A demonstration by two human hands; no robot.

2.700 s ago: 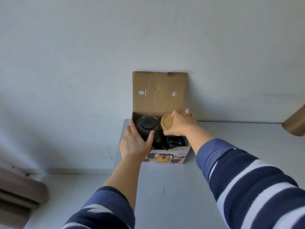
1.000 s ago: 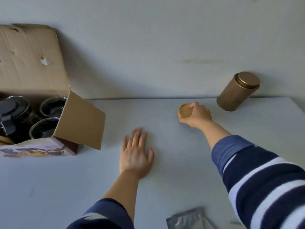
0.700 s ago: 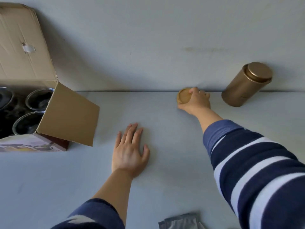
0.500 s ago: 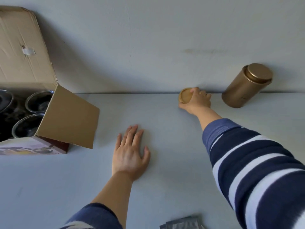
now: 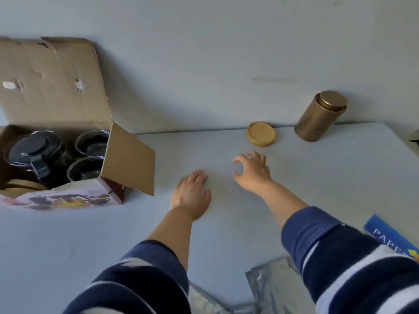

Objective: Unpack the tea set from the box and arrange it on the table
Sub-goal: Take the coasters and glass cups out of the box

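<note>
Round wooden coaster (image 5: pixel 260 133) sits flat on the matte grey table (image 5: pixel 317 168) beside a brassy cylindrical tin (image 5: pixel 320 116), right hand (image 5: pixel 252 171) loosely spread and empty, left hand (image 5: pixel 191 192) flat, while the dented cardboard box (image 5: pixel 56 114) holds what's probably a black-lidded glass teapot (image 5: pixel 32 152) and cups (image 5: pixel 91 141).

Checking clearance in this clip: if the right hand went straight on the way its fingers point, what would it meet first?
Probably the wooden coaster, lying flat near the table's back edge, just beyond the right hand. Bare table lies between them. The gold tin stands further right, likely off that line.
</note>
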